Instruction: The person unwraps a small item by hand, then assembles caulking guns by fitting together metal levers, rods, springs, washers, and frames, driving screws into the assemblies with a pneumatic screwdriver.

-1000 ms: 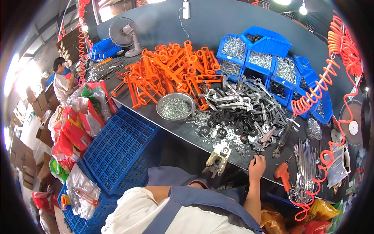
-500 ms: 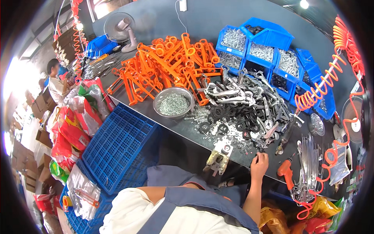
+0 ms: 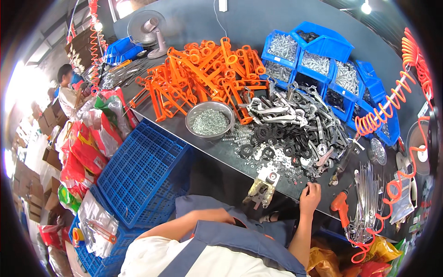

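Observation:
My right hand rests at the front edge of the dark workbench, its fingers curled together. What they hold, if anything, is hidden. My left hand lies low before my apron, blurred, and its fingers cannot be made out. Between the two hands, a small metal fixture with yellowish wrapping juts from the bench edge. Just beyond my right hand spread small washers and loose bits, then black rings and a heap of grey metal levers. An orange power driver lies to the right of that hand.
A steel bowl of small metal parts stands by a pile of orange frames. Blue bins of hardware are stacked behind. Coiled orange hoses hang at right, near metal rods. Blue crates stand at left.
My left forearm and hand have come into view, swinging in front of my body. My right hand stays at the bench edge, fingers still curled. The whole view has shifted slightly.

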Available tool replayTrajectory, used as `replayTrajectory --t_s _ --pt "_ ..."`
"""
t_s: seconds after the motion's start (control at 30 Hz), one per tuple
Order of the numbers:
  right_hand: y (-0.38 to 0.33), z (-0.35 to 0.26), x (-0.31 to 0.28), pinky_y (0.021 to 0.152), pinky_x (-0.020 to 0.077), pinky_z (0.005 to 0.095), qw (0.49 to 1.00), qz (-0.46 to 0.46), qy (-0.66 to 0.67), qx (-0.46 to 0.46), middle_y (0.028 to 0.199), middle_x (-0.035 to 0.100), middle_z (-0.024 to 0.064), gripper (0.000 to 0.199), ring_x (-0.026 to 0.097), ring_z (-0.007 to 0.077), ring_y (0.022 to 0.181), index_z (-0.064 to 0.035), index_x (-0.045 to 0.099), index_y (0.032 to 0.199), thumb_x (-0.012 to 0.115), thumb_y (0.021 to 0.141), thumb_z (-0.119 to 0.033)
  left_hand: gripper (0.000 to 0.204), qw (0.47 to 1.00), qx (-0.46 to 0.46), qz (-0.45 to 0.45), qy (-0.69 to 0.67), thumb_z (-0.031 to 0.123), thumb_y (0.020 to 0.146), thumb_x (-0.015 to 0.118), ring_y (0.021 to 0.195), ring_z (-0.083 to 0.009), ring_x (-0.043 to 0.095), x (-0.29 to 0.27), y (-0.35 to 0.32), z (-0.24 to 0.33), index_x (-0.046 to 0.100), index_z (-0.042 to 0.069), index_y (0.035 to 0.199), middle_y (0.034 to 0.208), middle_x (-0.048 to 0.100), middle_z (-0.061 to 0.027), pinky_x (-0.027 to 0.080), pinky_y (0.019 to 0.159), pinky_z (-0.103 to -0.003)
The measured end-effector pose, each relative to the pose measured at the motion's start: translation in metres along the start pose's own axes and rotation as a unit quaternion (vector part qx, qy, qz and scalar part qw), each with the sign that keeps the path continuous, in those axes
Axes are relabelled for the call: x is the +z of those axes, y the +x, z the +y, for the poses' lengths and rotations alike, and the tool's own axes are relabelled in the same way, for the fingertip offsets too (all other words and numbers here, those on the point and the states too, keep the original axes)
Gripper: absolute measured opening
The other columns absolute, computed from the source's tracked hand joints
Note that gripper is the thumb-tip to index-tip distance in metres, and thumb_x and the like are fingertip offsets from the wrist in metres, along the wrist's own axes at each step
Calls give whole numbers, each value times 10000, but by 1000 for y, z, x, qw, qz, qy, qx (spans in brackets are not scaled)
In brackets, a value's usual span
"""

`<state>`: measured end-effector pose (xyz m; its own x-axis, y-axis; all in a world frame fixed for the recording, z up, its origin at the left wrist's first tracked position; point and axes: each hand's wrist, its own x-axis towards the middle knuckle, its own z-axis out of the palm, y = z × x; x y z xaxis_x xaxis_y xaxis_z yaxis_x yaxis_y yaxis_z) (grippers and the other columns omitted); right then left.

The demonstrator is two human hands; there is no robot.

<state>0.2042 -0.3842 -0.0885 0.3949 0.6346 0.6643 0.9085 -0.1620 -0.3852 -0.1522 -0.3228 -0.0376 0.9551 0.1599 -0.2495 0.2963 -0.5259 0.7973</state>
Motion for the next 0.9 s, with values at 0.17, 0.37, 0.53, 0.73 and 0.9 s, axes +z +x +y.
replayTrajectory --t_s 0.17,0.37,0.53,0.73,0.9 --pt "3 8 -5 671 469 333 985 -28 137 105 904 586 129 145 588 234 770 26 629 927 569 796 33 172 848 -221 434 -208 180 864 662 559 -90 619 -97 -85 23 660 33 951 754 686 -77 461 474 -220" --pt "93 -63 -53 699 462 233 953 37 300 19 933 602 58 134 561 103 805 26 636 990 577 870 29 273 709 70 687 -144 23 926 504 802 -177 652 -207 -85 84 597 -99 1152 937 665 -119 521 741 -240" --pt "188 -158 -107 647 440 193 902 -10 431 17 864 636 32 192 563 61 748 0 653 1033 633 907 -144 240 852 196 477 -91 64 917 578 777 -164 683 -262 -13 149 619 -56 1121 910 692 -113 554 674 -255" --pt "204 -204 -139 499 366 229 881 -118 457 -1 596 510 -16 371 454 40 535 -23 578 680 578 948 -280 171 877 236 417 -41 -38 827 659 632 -90 630 -218 23 186 661 -39 999 775 672 -66 516 571 -208" --pt "203 -198 -123 503 338 301 930 -35 358 -74 552 437 44 390 371 87 550 22 499 664 557 957 -229 129 869 223 441 -16 25 879 624 590 -46 592 -215 34 181 668 -18 992 703 642 -23 475 522 -180"
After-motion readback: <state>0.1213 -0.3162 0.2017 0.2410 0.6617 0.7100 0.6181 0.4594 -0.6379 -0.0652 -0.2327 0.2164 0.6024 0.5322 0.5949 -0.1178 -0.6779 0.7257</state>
